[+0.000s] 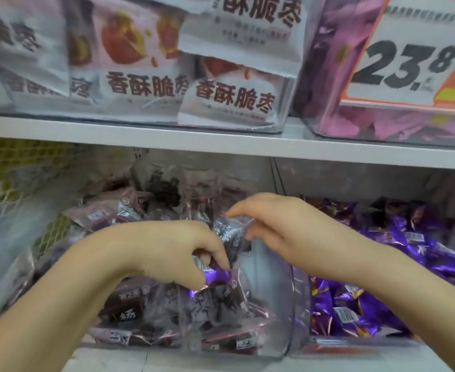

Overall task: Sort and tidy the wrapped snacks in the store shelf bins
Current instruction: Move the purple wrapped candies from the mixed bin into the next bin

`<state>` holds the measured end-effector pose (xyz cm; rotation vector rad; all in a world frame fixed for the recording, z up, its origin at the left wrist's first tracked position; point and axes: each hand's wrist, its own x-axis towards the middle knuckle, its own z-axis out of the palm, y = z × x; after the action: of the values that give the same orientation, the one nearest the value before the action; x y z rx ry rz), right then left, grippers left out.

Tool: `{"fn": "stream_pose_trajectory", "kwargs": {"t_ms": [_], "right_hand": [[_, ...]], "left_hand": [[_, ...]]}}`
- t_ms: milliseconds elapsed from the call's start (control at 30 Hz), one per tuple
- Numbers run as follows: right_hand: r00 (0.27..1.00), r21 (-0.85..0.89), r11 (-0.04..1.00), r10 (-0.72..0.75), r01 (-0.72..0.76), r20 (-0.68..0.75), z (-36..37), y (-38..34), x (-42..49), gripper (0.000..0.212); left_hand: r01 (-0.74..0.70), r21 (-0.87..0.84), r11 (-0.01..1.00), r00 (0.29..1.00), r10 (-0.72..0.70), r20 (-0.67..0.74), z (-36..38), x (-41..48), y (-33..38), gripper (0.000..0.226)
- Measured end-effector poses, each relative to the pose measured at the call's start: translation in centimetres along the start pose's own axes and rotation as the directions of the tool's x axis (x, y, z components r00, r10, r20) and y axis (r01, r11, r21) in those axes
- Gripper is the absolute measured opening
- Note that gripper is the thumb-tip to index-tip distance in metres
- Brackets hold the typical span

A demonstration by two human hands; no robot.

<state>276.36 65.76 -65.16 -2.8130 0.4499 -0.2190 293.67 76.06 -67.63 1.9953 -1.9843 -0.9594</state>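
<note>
A clear plastic bin on the lower shelf holds several dark, transparent-wrapped snacks. My left hand reaches into this bin and pinches a shiny purple-wrapped snack with a barcode label. My right hand hovers above the back of the same bin, its fingers touching a dark clear-wrapped packet; whether it grips the packet is unclear. The neighbouring bin on the right is full of purple-wrapped snacks.
A white shelf board runs overhead. Above it stand clear bins of white date-snack bags and purple packets, with an orange price card reading 23.8. A mesh-fronted bin sits at the left.
</note>
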Motion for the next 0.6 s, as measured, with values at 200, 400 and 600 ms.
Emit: {"fn": "stream_pose_trajectory", "kwargs": {"t_ms": [200,400,600], "right_hand": [[0.996,-0.060,0.996,0.067,-0.064,0.051,0.1,-0.7,-0.3,0.046],[0.990,-0.152,0.987,0.068,-0.050,0.120,0.2,-0.8,0.2,0.053],[0.997,0.299,0.952,0.079,-0.069,-0.021,0.1,-1.3,0.1,0.060]], "left_hand": [[-0.007,-0.051,0.999,1.000,0.007,-0.006,-1.3,-1.3,0.4,0.038],[0.073,-0.094,0.993,0.993,-0.081,-0.087,-1.7,-2.2,-0.1,0.030],[-0.133,-0.611,0.781,0.918,-0.136,-0.374,-1.0,-0.5,0.8,0.050]]}}
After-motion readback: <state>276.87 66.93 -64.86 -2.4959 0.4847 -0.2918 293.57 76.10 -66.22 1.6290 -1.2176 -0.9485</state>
